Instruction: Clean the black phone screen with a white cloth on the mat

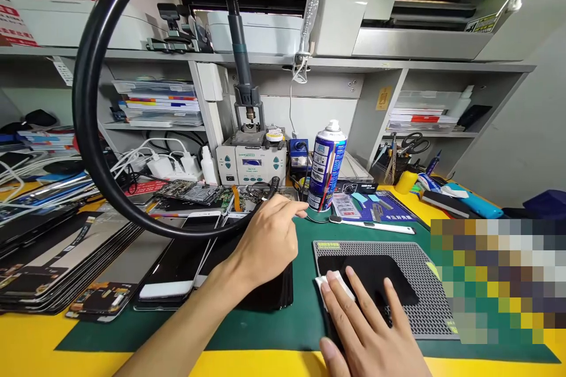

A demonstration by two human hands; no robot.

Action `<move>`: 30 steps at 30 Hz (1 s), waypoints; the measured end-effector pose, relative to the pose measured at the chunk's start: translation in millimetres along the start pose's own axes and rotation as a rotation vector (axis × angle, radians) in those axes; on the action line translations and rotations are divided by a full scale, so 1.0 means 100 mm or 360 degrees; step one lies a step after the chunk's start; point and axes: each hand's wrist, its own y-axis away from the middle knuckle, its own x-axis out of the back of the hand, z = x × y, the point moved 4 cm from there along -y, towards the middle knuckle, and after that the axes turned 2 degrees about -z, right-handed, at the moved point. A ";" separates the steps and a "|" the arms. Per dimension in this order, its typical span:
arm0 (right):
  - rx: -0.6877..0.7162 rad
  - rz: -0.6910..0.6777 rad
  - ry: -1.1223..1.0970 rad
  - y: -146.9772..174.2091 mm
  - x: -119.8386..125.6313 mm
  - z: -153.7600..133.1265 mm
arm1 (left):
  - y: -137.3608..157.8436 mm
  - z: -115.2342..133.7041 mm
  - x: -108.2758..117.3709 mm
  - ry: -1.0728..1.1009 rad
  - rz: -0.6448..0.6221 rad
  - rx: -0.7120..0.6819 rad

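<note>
My right hand lies with its fingers stretched out and apart over a dark phone screen. Under the index and middle fingertips a white wipe is pressed against the screen's left part. The screen rests on a grey perforated mat. My left hand is raised further left, fingers curled and fingertips pointing right; whatever they may hold is hidden. Just behind it the end of a thick black hose shows. Right of those fingertips stands a blue spray can with a white nozzle, apart from the hand.
Stacked phone screens cover the left side. A hot air station stands at the back, its gun upright in the holder. A white-handled brush lies behind the mat. Several circuit boards lie back left. The lower right is pixelated.
</note>
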 end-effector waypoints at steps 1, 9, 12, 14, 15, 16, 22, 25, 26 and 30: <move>0.0007 0.0013 -0.0011 0.03 0.00 -0.01 | 0.01 0.02 -0.01 0.0007 -0.0033 -0.0019; -0.0062 0.0033 -0.0039 0.16 -0.01 0.12 | 0.07 0.19 -0.13 0.0005 -0.0312 -0.0206; -0.0053 -0.0021 0.0031 0.25 -0.01 0.21 | 0.13 0.30 -0.21 0.0020 -0.0481 -0.0331; -0.0058 -0.0070 0.0092 0.35 -0.01 0.30 | 0.17 0.36 -0.27 0.0000 -0.0589 -0.0372; -0.0063 -0.0097 0.0126 0.41 -0.02 0.35 | 0.19 0.38 -0.29 -0.0018 -0.0629 -0.0368; -0.0067 -0.0124 0.0162 0.48 -0.02 0.40 | 0.21 0.39 -0.31 -0.0031 -0.0661 -0.0354; -0.0128 -0.0252 0.0366 0.81 -0.02 0.71 | 0.23 0.36 -0.35 -0.0056 -0.0780 -0.0270; -0.0135 -0.0207 0.0342 0.79 0.00 0.72 | 0.23 0.37 -0.35 -0.0069 -0.0790 -0.0269; -0.0136 -0.0171 0.0313 0.75 0.00 0.69 | 0.23 0.37 -0.35 -0.0075 -0.0794 -0.0267; -0.0117 -0.0040 0.0107 0.57 -0.11 0.35 | 0.24 0.39 -0.36 -0.0141 -0.0756 -0.0289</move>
